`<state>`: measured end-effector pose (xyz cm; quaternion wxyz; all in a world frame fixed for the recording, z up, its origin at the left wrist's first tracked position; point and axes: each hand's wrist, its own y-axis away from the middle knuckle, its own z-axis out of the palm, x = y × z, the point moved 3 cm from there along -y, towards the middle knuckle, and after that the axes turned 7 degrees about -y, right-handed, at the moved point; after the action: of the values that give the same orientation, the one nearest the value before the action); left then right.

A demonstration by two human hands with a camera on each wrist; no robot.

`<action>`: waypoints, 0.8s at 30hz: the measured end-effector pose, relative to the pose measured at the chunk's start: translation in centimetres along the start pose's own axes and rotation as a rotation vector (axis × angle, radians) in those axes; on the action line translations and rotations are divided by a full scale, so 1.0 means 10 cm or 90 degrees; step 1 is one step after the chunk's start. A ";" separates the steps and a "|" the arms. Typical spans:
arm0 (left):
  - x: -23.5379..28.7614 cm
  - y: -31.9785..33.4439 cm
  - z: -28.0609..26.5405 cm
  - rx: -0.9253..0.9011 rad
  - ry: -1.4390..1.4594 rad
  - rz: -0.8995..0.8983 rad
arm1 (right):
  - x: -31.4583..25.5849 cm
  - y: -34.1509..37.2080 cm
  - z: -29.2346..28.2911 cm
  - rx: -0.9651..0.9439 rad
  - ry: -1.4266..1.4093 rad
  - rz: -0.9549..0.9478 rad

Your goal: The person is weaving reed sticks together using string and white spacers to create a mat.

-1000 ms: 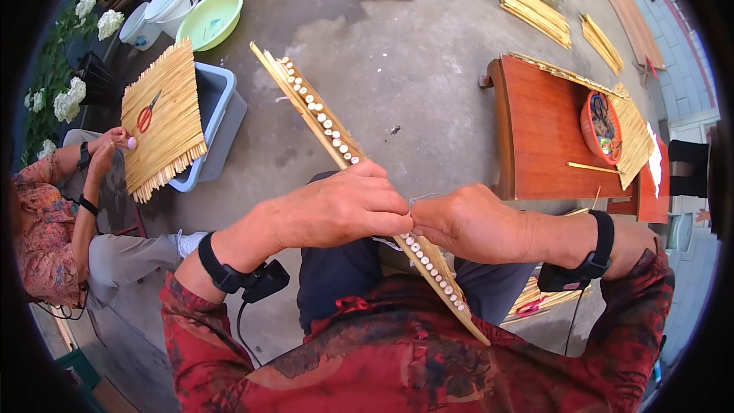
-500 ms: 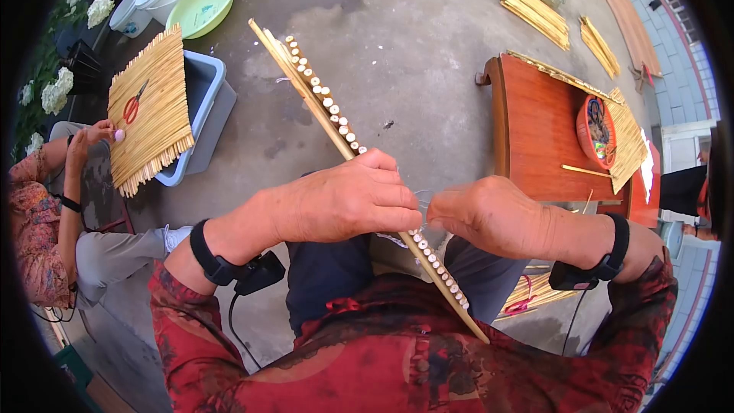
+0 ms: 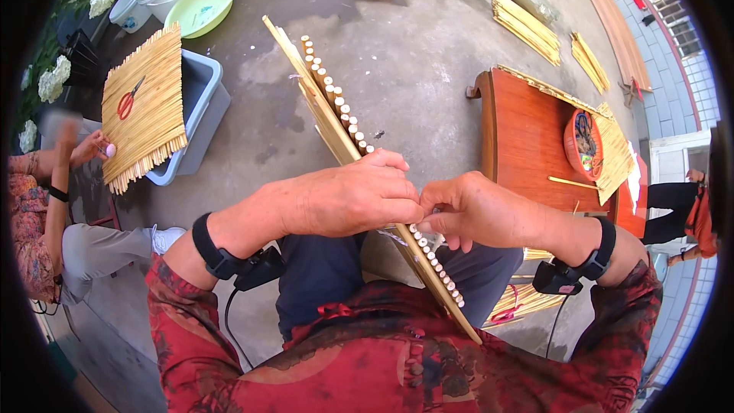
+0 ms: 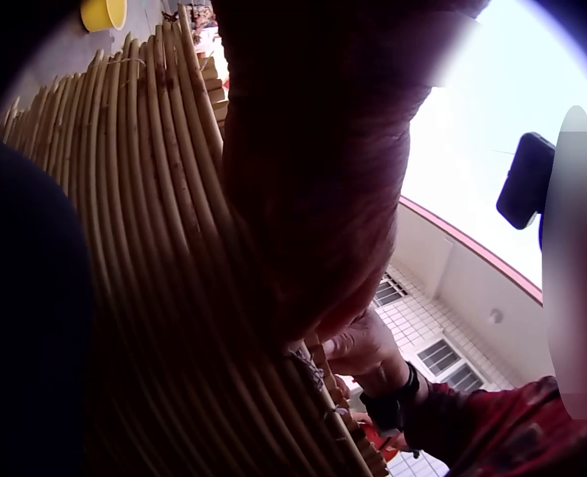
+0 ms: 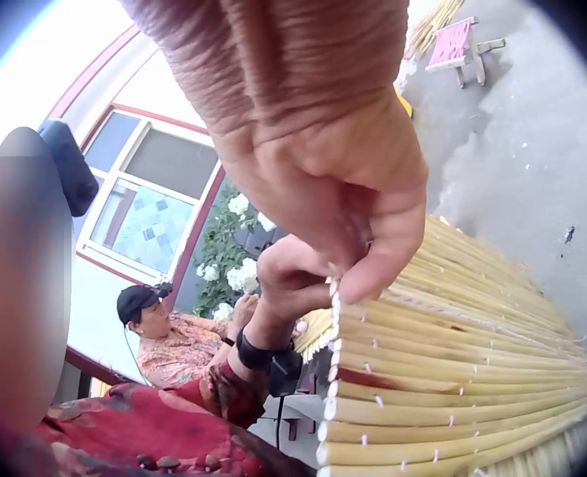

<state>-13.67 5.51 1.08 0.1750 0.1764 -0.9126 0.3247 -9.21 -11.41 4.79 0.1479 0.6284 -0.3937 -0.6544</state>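
Note:
A mat of thin straw-coloured stalks [image 5: 422,407], tied with white thread, stands on edge across the lap; its row of pale cut ends [image 3: 348,120] shows in the head view. My left hand [image 3: 352,195] grips the mat's top edge near the middle, fingers curled over it. Close against its fingertips, my right hand [image 3: 485,213] pinches with thumb and forefinger at the same edge. In the right wrist view the right fingertips meet right at the stalk ends, where white thread [image 5: 452,316] runs along the mat. The bit of thread between them is mostly hidden.
To the left, another person [image 3: 57,206] sits by a second stalk mat [image 3: 145,115] with red-handled scissors [image 3: 130,99], laid over a blue-grey tub [image 3: 206,126]. On the right stands a wooden table [image 3: 524,145] bearing a red basket [image 3: 573,157]. Stalk bundles [image 3: 527,27] lie beyond.
My right hand drew away rightward with a thin thread loop showing, then came back beside the left fingers. The mat has tipped slightly, showing more of its side. The left hand keeps its grip.

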 end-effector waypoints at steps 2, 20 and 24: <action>-0.01 0.01 0.00 0.037 0.019 0.001 | -0.04 0.03 -0.02 0.013 0.094 -0.035; -0.01 0.01 -0.01 0.029 0.090 -0.011 | 0.00 0.10 -0.04 -0.040 0.531 -0.368; -0.03 -0.04 -0.03 0.023 0.068 -0.001 | -0.08 0.12 -0.11 -0.009 0.592 -0.348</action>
<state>-13.15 5.42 1.37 0.2206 0.1623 -0.8958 0.3501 -8.42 -11.99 6.26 0.1352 0.9305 -0.1041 -0.3241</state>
